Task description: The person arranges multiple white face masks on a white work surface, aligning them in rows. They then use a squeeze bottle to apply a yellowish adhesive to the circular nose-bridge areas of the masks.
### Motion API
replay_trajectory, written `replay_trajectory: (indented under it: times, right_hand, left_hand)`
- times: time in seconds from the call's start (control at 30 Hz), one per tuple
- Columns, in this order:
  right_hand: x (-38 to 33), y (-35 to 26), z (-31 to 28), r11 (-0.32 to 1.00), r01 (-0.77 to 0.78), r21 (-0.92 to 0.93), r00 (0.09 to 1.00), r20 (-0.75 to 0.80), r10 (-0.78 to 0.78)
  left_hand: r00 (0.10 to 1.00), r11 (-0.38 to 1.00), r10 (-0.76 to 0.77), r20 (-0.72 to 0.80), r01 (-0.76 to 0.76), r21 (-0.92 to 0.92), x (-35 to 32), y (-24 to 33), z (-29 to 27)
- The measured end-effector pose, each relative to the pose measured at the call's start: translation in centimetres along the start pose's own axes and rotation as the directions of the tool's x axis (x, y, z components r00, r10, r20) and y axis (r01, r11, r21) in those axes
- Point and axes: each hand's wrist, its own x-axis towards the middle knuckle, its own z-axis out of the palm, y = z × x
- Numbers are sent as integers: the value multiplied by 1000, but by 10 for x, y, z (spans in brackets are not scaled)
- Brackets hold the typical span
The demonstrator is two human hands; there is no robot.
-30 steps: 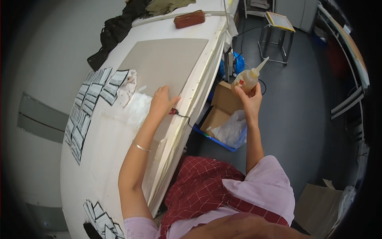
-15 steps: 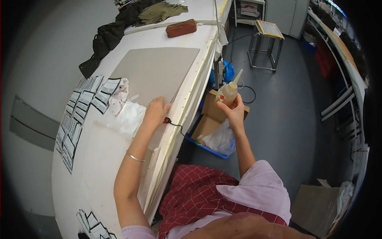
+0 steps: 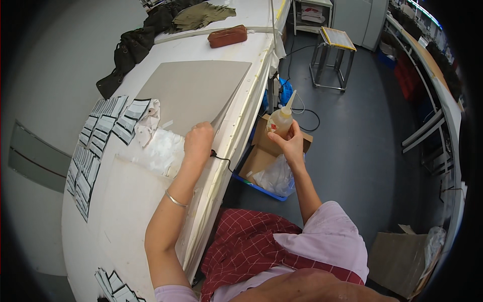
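Note:
My left hand (image 3: pixel 198 142) is closed at the near corner of a large grey board (image 3: pixel 196 88) lying on the white table. Beside the hand the board's right edge stands a little off the table; the fingertips are hidden. A black cord (image 3: pixel 222 157) runs from under this hand over the table edge. Out past the edge, my right hand (image 3: pixel 292 144) grips a clear squeeze bottle (image 3: pixel 279 122) with a long pointed nozzle, tilted up and holding yellowish liquid. White crumpled sheeting (image 3: pixel 163 149) and a pale cloth (image 3: pixel 148 124) lie left of my left hand.
Rows of black-and-white strips (image 3: pixel 98 126) cover the table's left side. A brown pouch (image 3: pixel 227 36) and dark bags (image 3: pixel 132 53) lie farther back. Below the right hand stands a cardboard box (image 3: pixel 257 153) in a blue bin with plastic bags. A metal stool (image 3: pixel 332 58) stands beyond.
My left hand has turned and closed into a fist, covering the red item seen beside it. The board's right edge has lifted slightly. My right hand and the bottle have shifted a little left.

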Motion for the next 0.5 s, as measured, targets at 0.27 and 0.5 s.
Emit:
replay_trajectory:
  times: [0.27, 0.5]
  right_hand:
    - [4, -8, 13, 1000, 26, -9, 998, 58, -26]
    - [21, -26, 60, 989, 136, 54, 972, 184, -144]
  left_hand:
    - [954, 843, -298, -37, 245, -479, 0, -38, -15]
    - [837, 519, -517, 178, 472, -713, 5, -73, -33]
